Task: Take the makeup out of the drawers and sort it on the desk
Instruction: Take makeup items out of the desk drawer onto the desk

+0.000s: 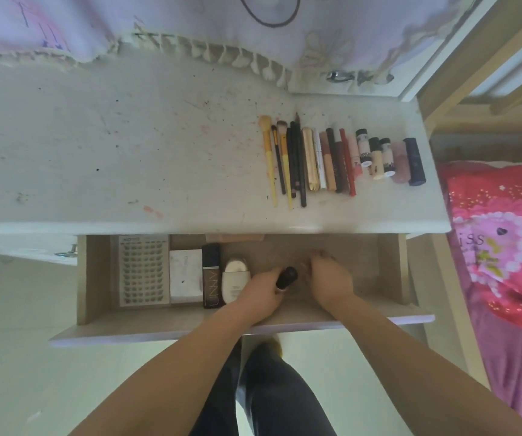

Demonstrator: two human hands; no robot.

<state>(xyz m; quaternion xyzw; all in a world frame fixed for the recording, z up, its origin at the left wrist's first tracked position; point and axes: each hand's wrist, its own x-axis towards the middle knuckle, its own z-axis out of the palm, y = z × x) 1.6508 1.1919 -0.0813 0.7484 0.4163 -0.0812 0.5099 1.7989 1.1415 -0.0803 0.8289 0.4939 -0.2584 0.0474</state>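
1. Dark, glossy-capped small bottle [286,277] gripped in left hand [264,292], fingers curled round its body, just above the floor of the open pale wooden drawer [388,272].
2. Right hand [329,278] close beside it, fingers bent down toward the drawer floor; blurred, so cannot tell whether anything is pinched there.
3. Left in the drawer: clear tray of false lashes [142,270], white square compact [185,276], tall black rectangular tube [212,276], cream oval bottle [234,281], and a pinkish flat item [234,237] half hidden under the bench edge.
4. Already sorted on the scuffed white bench [127,136]: yellow-handled brushes [274,158], dark pencils [297,162], lip tubes [332,162] and small foundation bottles [376,155], laid side by side.
5. Best to lift the bottle straight up, clear of the drawer front and bench lip, with a firm grip on the body, not the cap.
6. Probably belongs near the short bottles at the right end, laid parallel, without nudging the row.
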